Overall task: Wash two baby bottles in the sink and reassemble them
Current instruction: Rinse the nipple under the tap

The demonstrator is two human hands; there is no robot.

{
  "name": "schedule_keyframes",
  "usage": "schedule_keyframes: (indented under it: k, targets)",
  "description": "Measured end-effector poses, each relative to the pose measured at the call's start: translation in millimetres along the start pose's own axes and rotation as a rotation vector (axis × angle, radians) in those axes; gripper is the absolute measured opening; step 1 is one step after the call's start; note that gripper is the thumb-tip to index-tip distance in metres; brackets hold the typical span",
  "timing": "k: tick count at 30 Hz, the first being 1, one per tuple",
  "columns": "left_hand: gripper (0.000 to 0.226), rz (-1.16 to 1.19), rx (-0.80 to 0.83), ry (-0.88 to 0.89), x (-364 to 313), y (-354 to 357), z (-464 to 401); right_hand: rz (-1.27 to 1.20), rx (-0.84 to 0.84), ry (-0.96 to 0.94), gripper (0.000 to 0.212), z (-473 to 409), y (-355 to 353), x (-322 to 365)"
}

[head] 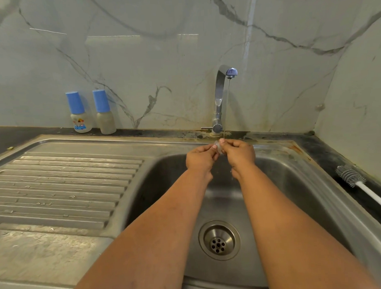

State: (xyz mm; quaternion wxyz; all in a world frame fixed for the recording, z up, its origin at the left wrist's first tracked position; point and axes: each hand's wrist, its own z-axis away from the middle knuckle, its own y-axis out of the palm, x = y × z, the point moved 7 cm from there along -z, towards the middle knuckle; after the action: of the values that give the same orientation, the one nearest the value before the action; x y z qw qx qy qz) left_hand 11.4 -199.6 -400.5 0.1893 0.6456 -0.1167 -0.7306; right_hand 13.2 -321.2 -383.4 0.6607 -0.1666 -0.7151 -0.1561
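1. Two hands up near the back of the sink, under a thin stream of water from the tap.
2. Left hand curled, fingertips pinching a small clear piece; right hand curled too, thumb and finger pinching the same piece from the other side. Too small to tell for sure, maybe a bottle teat.
3. Both baby bottles with blue caps far off on the counter by the wall, left of the tap, side by side, upright.
4. To rinse well: keep the clear piece right under the stream, not beside it.
5. Turn it slowly, so water gets to every side and the inside.
6. Rub softly with thumbs; no hard pulling, since a soft piece probably stretches or tears.
7. Hold tight enough, because wet and slippery things likely pop out and fall toward the drain.
8. Bottle brush on the right edge, close by if bits stay stuck.
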Motion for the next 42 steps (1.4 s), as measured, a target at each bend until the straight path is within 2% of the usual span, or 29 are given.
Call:
schedule_keyframes:
  k: [5,7,10,14,17,22,24,26,28,34,37,40,42]
  targets:
    - [0.015,-0.018,0.003,0.004,-1,-3,-2,-0.045,0.095,-0.03,0.011,3,3,1]
    - [0.013,-0.026,0.05,0.004,-2,0,-1,-0.082,0.142,-0.028,0.013,2,4,1]
    - [0.022,-0.117,0.117,0.017,0,7,1,-0.006,0.154,-0.038,0.018,0,4,-2]
    - [0.031,-0.119,0.196,0.003,1,19,6,0.308,-0.031,-0.16,0.014,-1,-6,12]
    - [0.029,-0.116,0.217,0.014,-3,22,7,0.432,-0.14,-0.227,0.027,-1,-12,18]
    - [0.008,-0.075,0.174,0.039,-5,14,1,0.41,-0.141,-0.17,0.047,-1,-13,19]
    - [0.007,-0.08,0.17,0.056,-7,13,0,0.31,-0.079,-0.144,0.037,-3,-7,19]
    - [0.015,-0.068,0.16,0.06,-7,12,-1,0.116,0.006,-0.076,0.02,-4,1,13]
    - [0.022,-0.034,0.155,0.05,-7,13,0,0.038,0.031,-0.066,0.021,-2,3,11]
    - [0.026,0.022,0.189,0.015,-5,22,5,0.116,-0.157,-0.198,0.018,1,-15,22]
    - [0.022,0.01,0.186,0.027,-6,17,5,0.178,-0.163,-0.202,0.018,2,-14,21]
    - [0.018,0.02,0.201,0.018,-9,18,7,0.194,-0.179,-0.203,0.03,4,-13,26]
    - [0.017,0.036,0.181,0.0,-8,19,7,0.214,-0.153,-0.194,0.029,4,-9,27]
